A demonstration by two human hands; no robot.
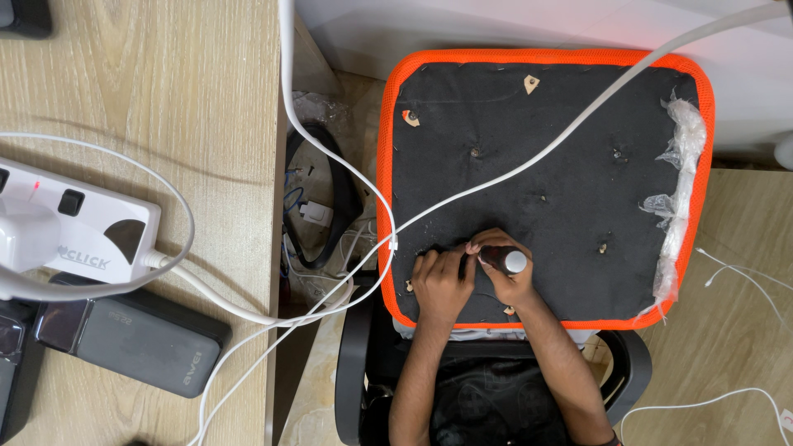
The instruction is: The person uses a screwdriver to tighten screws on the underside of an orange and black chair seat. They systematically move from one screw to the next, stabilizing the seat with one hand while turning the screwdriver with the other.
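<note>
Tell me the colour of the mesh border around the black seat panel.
Bright orange, seen best in the head view along the mesh border of the seat panel.

Light was bright and even, soft from above, shadows faint beside the white cable (529, 165). Focus stayed sharp throughout. A pale glare washed the top edge, and the desk (165, 99) edges bowed slightly near the corners.

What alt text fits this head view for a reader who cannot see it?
Two hands work on the black underside of an orange-edged seat cushion: the right hand grips a screwdriver, the left hand presses flat beside it. A white cable crosses the cushion; a power strip sits on the wooden table.
</note>
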